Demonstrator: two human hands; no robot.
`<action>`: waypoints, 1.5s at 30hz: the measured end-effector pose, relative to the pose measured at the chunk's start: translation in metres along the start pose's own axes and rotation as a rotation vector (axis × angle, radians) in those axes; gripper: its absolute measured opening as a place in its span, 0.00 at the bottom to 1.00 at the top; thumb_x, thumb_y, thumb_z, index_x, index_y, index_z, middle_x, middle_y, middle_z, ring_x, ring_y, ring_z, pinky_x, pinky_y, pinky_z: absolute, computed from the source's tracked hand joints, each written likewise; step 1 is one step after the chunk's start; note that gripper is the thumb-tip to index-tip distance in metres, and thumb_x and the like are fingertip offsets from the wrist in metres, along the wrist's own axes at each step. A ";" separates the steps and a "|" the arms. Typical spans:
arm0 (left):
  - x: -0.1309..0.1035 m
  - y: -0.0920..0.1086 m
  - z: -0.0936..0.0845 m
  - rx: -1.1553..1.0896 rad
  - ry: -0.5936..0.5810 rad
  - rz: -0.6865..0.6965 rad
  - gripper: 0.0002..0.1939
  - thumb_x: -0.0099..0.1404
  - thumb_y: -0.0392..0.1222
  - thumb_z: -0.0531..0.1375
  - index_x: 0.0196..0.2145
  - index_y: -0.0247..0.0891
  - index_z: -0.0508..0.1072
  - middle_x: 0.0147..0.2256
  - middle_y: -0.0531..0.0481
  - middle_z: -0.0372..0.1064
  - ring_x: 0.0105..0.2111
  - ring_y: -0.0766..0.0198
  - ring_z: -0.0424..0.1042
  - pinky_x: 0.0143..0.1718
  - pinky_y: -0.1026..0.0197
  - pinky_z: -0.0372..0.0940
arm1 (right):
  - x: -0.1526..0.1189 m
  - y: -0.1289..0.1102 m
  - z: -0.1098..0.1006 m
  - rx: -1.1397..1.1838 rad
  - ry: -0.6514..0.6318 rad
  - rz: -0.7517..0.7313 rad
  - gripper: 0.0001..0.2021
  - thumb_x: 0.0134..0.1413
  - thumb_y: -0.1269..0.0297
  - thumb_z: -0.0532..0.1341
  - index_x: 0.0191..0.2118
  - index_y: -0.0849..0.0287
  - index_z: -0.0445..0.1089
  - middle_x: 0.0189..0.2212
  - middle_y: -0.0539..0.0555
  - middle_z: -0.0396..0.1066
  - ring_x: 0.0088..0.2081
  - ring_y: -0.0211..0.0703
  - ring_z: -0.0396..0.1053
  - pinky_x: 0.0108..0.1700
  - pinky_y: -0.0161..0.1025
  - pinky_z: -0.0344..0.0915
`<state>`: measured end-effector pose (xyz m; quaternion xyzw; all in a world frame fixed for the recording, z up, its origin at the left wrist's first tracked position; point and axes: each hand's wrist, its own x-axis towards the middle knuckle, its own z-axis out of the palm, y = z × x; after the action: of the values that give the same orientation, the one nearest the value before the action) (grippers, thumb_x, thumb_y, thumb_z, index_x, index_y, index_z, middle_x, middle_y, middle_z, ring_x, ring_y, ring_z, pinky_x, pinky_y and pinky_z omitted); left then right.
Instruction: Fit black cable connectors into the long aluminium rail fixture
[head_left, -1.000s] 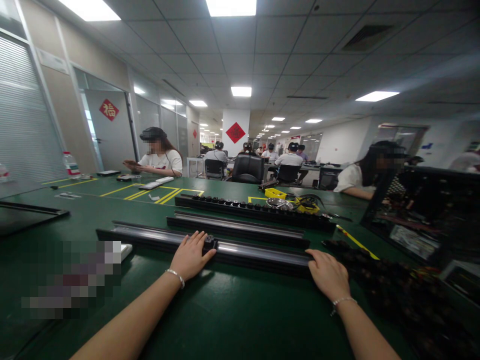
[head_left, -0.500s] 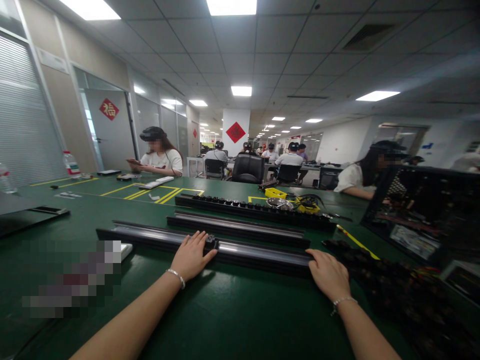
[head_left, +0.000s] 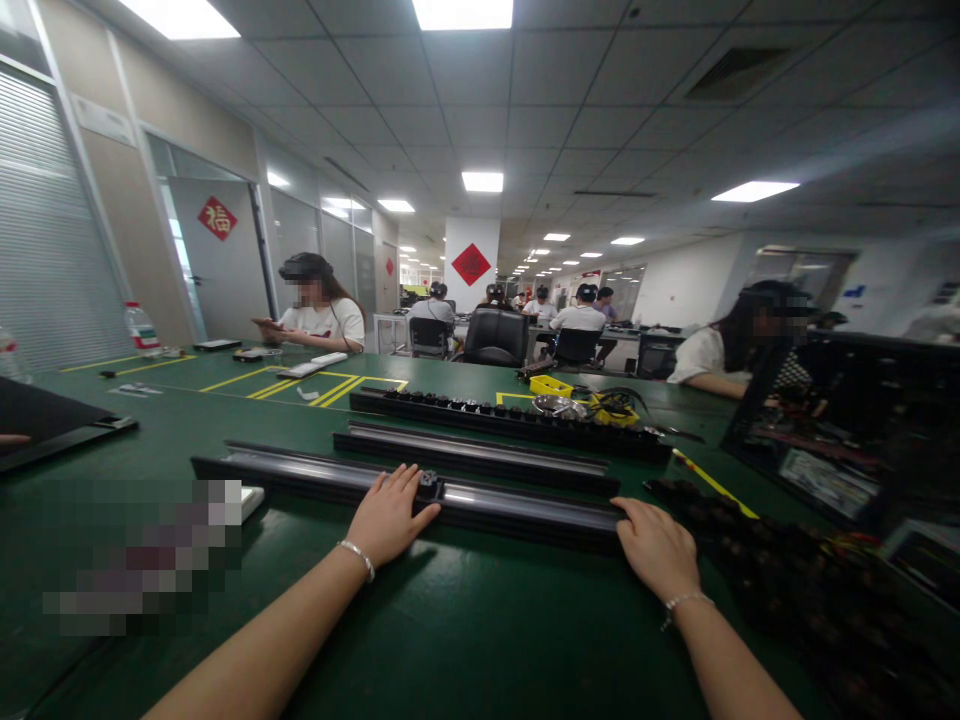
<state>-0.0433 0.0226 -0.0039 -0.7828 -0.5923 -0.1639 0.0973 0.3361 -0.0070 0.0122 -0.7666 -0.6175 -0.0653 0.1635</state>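
Observation:
A long black rail (head_left: pixel 525 503) with a shiny channel lies across the green table. My left hand (head_left: pixel 386 512) rests on its middle, fingers spread, beside a small black block (head_left: pixel 430 486) that sits in the channel. The fingertips touch or nearly touch the block's left side. At the rail's right end is my right hand (head_left: pixel 656 545), its fingers bent over the end and gripping it. Behind lies a shorter black rail (head_left: pixel 480 455), and beyond that a long black strip (head_left: pixel 510 420) bearing a row of small dark parts.
A yellow tray (head_left: pixel 550 386), a metal dish (head_left: pixel 559 407) and black cables stand behind the strip. To the right are a dark pile (head_left: pixel 810 570) and an open black case (head_left: pixel 817 440). People sit at the far left and right of the table (head_left: pixel 247 410).
My left hand has shifted slightly to the right, and the small block has slid right along the channel. The dark panel at the left edge has tilted, and fingers now show there.

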 end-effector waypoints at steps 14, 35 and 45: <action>-0.001 0.007 -0.002 -0.027 -0.006 0.014 0.34 0.64 0.61 0.43 0.58 0.36 0.60 0.59 0.43 0.56 0.61 0.53 0.51 0.60 0.48 0.46 | 0.001 -0.001 -0.003 0.007 -0.040 0.013 0.24 0.53 0.62 0.42 0.51 0.51 0.66 0.53 0.51 0.65 0.56 0.46 0.57 0.55 0.50 0.53; -0.004 0.018 -0.001 -0.050 -0.006 0.054 0.35 0.64 0.62 0.43 0.59 0.35 0.59 0.59 0.43 0.56 0.61 0.53 0.51 0.61 0.48 0.45 | 0.002 0.000 -0.001 0.006 -0.029 0.008 0.24 0.53 0.63 0.42 0.52 0.52 0.66 0.53 0.50 0.65 0.56 0.45 0.57 0.56 0.50 0.52; -0.004 0.020 -0.003 -0.028 -0.031 0.050 0.36 0.64 0.62 0.42 0.59 0.33 0.58 0.60 0.42 0.55 0.61 0.54 0.51 0.61 0.48 0.45 | 0.002 0.000 -0.002 0.029 -0.051 0.017 0.24 0.54 0.62 0.42 0.52 0.52 0.65 0.53 0.50 0.65 0.56 0.45 0.57 0.56 0.51 0.51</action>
<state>-0.0255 0.0126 -0.0016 -0.8010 -0.5718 -0.1578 0.0813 0.3362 -0.0062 0.0150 -0.7707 -0.6160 -0.0352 0.1593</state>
